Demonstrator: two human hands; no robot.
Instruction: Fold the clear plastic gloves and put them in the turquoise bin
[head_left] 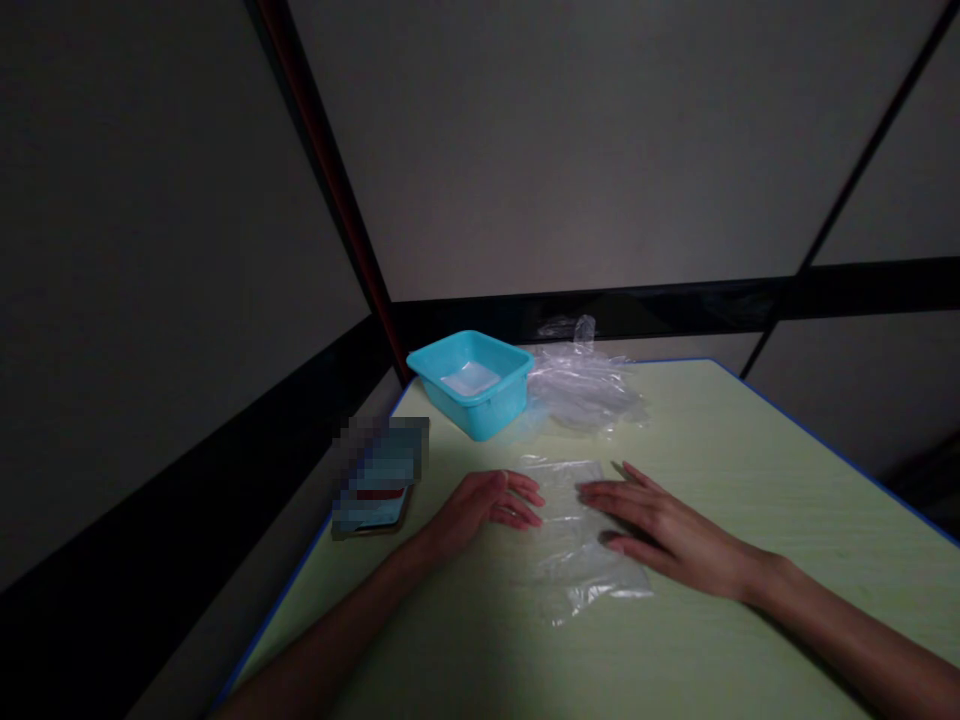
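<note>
A clear plastic bag (574,535) lies spread on the pale green table, its lower edge wrinkled and shiny. My left hand (484,508) is at the bag's left edge, fingers apart and holding nothing. From the right, my right hand (649,520) reaches over the bag's right edge with its fingers spread and nothing gripped. Behind the flat bag sits a loose pile of clear plastic bags (585,390). To the left of that pile stands a turquoise basket (499,408) with something whitish on its inside bottom.
The pale green table (757,450) has a blue edge. Near its left edge lies a phone-like object (382,500), partly pixelated. Light wall panels with dark strips (675,308) rise behind the table and at the left.
</note>
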